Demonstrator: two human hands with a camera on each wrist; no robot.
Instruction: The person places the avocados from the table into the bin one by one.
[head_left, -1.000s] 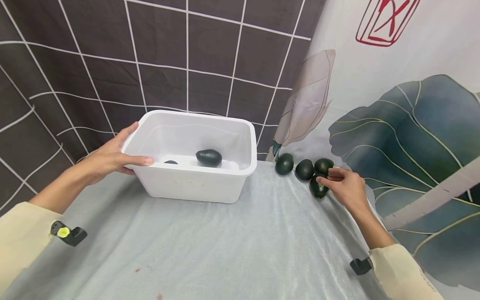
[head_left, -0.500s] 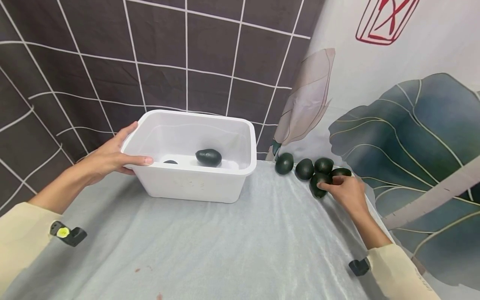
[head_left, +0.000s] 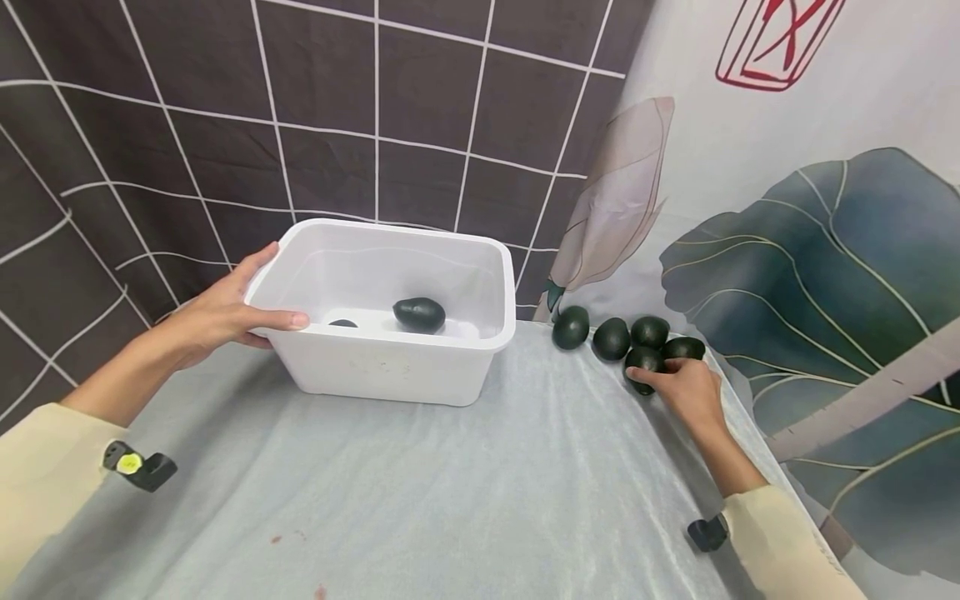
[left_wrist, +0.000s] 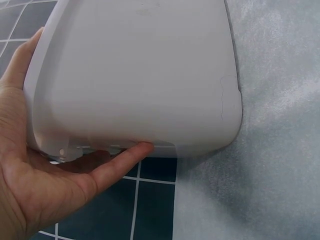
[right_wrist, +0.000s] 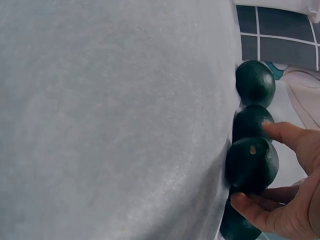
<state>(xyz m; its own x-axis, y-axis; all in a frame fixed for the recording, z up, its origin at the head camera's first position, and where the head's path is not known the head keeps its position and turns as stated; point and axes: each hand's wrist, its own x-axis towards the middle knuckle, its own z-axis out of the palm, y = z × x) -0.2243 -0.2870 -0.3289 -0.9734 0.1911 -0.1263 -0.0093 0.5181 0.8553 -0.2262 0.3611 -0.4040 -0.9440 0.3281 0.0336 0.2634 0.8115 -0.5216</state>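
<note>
A dark-green, egg-shaped avocado (head_left: 642, 363) sits right of the head view's centre, pinched between the fingers of the right hand (head_left: 688, 390). Four matching avocados (head_left: 611, 339) lie near it on the pale-grey, cloth-covered surface (head_left: 450, 483). Left of centre, the left hand (head_left: 217, 315), fingers spread, grips a white plastic tub (head_left: 390, 367) containing another avocado (head_left: 420, 315), perhaps two.

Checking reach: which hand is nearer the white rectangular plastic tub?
Left. The left hand grips the tub; right of it, the right hand grips a dark green oval fruit.

Draped indoor space, grid-print hanging (head_left: 322, 167), cloth-covered table (head_left: 420, 500)
</note>
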